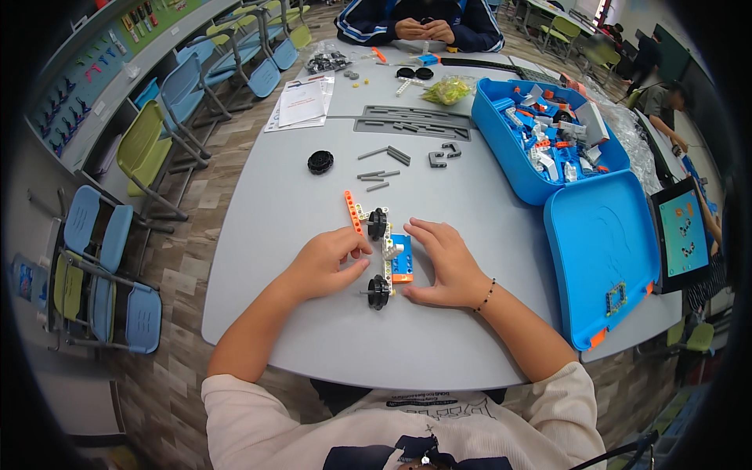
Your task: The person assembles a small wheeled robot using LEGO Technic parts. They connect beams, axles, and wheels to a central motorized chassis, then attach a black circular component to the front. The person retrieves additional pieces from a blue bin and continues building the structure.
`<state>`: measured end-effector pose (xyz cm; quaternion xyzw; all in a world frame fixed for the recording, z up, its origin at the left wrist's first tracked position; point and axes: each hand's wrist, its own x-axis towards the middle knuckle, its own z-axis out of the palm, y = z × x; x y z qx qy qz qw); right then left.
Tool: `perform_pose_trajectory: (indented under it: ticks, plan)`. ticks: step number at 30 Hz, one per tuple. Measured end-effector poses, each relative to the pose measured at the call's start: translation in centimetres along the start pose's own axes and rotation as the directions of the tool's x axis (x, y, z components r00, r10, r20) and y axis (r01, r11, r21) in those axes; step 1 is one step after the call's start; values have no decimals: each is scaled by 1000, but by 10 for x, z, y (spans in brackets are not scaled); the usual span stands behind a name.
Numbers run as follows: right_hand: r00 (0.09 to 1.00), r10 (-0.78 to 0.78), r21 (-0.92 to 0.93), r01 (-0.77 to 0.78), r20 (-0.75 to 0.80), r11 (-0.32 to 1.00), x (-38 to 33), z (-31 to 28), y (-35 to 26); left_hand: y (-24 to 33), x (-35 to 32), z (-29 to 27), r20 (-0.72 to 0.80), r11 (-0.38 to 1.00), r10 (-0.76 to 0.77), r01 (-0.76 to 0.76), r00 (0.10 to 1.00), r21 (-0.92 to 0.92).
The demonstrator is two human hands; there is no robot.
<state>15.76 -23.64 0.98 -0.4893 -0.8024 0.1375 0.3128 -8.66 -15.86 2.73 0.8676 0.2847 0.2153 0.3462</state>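
Note:
A small vehicle built from toy bricks lies on the table between my hands. It has a white beam, two black wheels on grey axles and a blue block with an orange end. An orange beam slants out at its upper left. My left hand rests left of the vehicle, fingers loosely bent, thumb apart from the forefinger, nothing visible between them. Around the right side of the blue block my right hand is spread, thumb and forefinger wide apart; whether the fingertips touch the vehicle, I cannot tell.
Beyond the vehicle lie a loose black wheel, several grey axles and grey connectors. A blue bin of bricks, its blue lid and a tablet stand at right. Papers lie far left; another person's hands are opposite.

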Motion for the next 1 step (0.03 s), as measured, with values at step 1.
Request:
perform_pose_trajectory:
  ticks: [1]
  plan:
    - [1000, 0, 5, 0, -1, 1000, 1, 1, 0, -2, 1, 1, -22, 998, 44, -43, 999, 50]
